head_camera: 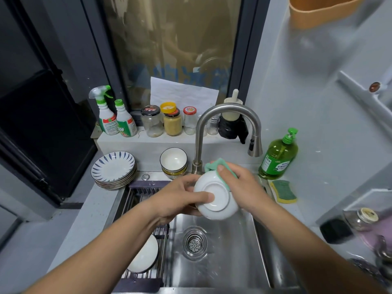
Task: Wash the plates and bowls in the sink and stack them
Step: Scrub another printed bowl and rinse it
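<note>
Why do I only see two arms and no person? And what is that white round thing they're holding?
The camera sits on the person's head and looks down. That is why you see only their arms, just as you see your own. There is only this one picture.

The left hand grips a white bowl over the metal sink, with the bowl's bottom facing the camera. The right hand holds a green cloth against the bowl's edge to rub it clean.

Behind the sink, on the counter, stand a stack of striped plates and a stack of bowls. Another white dish lies on a rack at the sink's left side. On the right are a green soap bottle and a sponge.
</note>
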Demonstrator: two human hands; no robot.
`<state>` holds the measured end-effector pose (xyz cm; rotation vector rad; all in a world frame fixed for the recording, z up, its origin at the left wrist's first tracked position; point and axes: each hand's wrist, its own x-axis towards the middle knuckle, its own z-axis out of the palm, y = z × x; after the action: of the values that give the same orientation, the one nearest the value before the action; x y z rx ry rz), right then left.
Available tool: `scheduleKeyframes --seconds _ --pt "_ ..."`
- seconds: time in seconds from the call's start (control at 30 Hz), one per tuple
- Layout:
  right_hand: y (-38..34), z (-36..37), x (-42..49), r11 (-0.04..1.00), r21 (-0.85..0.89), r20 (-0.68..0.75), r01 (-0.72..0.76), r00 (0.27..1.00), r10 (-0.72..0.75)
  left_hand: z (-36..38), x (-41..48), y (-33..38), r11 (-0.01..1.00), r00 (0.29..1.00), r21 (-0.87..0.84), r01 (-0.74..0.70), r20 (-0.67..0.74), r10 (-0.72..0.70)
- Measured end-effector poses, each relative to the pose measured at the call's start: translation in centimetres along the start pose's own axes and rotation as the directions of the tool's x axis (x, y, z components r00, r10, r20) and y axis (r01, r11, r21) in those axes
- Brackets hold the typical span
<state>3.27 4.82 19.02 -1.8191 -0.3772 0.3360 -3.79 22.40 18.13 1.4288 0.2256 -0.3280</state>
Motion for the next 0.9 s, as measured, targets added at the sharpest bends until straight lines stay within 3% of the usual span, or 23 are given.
scheduleKeyframes --seconds 0.17,0.27,0.33,0.43,0.57,0.73,0.9 --pt "2.7 2.3 -1.9 0.987 0.157 -0.196 0.038 0.981 -0.007 1.2 0.2 -1.7 0.958 0.983 -0.283 0.046 -0.155 -0.094" --pt "3.5 4.5 -3.2 0.956 0.285 -0.23 0.064 0.973 0.004 2.6 0.1 -1.8 0.811 0.982 -0.585 0.012 -0.147 -0.121" --pt "3.9 5.2 -3.7 0.905 0.42 -0.264 0.067 0.963 0.051 3.4 0.0 -2.0 0.754 0.983 -0.656 0.039 -0.11 -0.147" --pt "3.2 4.3 -3.3 0.898 0.427 -0.327 0.108 0.944 0.042 3.5 -0.2 -2.5 0.796 0.976 -0.594 0.121 -0.073 -0.203" --pt "1.8 2.5 -2.3 0.897 0.427 -0.323 0.113 0.946 0.035 1.9 0.0 -2.7 0.912 0.972 -0.357 0.199 -0.043 -0.23" --pt "1.1 2.3 -1.8 0.91 0.414 -0.169 0.041 0.985 0.032 0.4 0.7 -2.7 0.984 0.993 -0.148 0.101 -0.041 -0.108" --pt "2.7 3.9 -1.8 0.876 0.483 -0.169 0.007 0.982 0.085 1.2 1.0 -4.6 0.976 0.978 -0.211 -0.054 -0.21 0.008"
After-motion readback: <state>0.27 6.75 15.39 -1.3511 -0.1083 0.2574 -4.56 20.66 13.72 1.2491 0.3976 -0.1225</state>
